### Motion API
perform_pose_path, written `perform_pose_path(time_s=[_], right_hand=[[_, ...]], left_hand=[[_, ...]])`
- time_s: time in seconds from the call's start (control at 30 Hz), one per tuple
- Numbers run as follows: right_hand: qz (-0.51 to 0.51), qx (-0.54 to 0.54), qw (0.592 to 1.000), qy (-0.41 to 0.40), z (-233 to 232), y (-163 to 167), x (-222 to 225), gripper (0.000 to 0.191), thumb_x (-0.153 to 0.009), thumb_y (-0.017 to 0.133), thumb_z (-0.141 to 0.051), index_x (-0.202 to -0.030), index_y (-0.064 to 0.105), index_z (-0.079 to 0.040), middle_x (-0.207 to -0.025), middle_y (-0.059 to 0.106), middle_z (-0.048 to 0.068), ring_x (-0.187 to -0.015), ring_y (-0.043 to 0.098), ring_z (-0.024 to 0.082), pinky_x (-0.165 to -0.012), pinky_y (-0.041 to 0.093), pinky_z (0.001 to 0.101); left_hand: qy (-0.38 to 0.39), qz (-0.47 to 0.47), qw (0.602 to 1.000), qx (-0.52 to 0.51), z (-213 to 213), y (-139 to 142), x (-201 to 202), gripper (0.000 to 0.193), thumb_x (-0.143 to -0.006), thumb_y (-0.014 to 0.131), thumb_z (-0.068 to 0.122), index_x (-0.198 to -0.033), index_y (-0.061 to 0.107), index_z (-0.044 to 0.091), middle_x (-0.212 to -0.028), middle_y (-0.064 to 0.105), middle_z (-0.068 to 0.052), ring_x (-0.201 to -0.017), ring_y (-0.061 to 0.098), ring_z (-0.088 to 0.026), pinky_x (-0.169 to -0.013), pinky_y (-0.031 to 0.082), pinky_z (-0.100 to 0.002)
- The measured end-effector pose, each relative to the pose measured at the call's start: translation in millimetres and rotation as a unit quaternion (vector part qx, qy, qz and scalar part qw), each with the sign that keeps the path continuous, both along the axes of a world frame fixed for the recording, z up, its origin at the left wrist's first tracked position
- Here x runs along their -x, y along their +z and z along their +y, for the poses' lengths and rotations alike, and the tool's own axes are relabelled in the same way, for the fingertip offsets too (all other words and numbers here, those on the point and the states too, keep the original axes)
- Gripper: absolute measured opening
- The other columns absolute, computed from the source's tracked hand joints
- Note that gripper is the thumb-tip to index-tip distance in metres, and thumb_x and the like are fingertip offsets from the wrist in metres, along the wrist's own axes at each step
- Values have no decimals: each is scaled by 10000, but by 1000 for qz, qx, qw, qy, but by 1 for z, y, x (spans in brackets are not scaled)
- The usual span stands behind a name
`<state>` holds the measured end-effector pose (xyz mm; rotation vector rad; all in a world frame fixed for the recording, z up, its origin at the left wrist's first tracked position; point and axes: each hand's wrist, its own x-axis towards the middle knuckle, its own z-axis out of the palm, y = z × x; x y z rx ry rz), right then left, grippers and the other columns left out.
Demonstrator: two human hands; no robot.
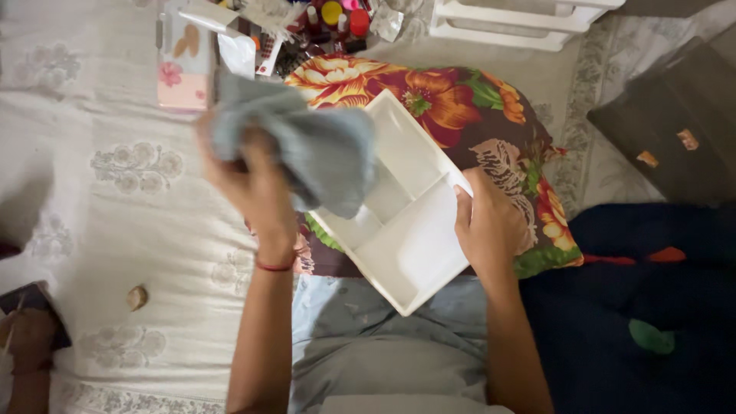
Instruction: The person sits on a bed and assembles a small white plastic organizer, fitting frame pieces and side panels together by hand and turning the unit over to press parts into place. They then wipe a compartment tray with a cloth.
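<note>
Both hands are busy over my lap. With my left hand (257, 180) I have a blue-grey cloth (307, 146) bunched up, fingers closed around its upper part, so that the loose end hangs down onto the white divided tray (406, 222). My right hand (487, 230) is closed on the tray's right-hand edge, thumb lying on the inner face near the rim and the other fingers hidden beneath, steadying it.

That tray rests tilted across my lap and against a flowered cushion (460, 107), its long axis running on a diagonal from the far corner near the cushion's middle down to the near corner over my grey trousers. It has raised partitions that split it into compartments; the cloth covers the upper left one, touching it, while the larger compartment next to my right hand lies bare. So the cloth hand sits up and to the left of the tray's centre, and the open compartment is lower right of it, closer to my holding hand.

Beyond the cushion I see a clutter of small bottles (337, 15) on the pale patterned bedsheet (115, 169), with a white plastic drawer unit (521, 19) to their right.
</note>
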<state>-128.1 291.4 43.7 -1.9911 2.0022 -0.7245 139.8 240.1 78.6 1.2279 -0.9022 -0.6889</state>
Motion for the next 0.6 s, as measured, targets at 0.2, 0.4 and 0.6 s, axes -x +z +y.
perform_pose_path(time_s=[0.2, 0.4, 0.6], right_hand=[[10, -1, 1000, 0, 1, -1, -1, 123, -1007, 629, -193, -1104, 617, -118, -934, 687, 124, -799, 645, 392, -670, 461, 509], [9, -13, 1000, -22, 6, 0, -3, 97, -1006, 654, -196, -1068, 658, -121, -883, 692, 112, -751, 646, 365, -621, 444, 492], [-13, 11, 1000, 20, 11, 0, -2, 63, -975, 697, -120, -1026, 660, -118, -859, 672, 120, -782, 641, 365, -677, 444, 493]], left_hand=[[-132, -685, 716, 26, -34, -11, 67, 253, -845, 688, 154, -1083, 700, 71, -1091, 702, -84, -1231, 541, -270, -979, 470, -490], [-213, -648, 726, -84, -27, -20, 58, 120, -841, 662, 163, -863, 709, 54, -953, 675, -102, -1127, 533, -321, -917, 443, -458], [-248, -655, 713, -29, 16, -4, 68, 77, -797, 649, 131, -831, 674, 66, -940, 640, -112, -995, 546, -325, -874, 460, -447]])
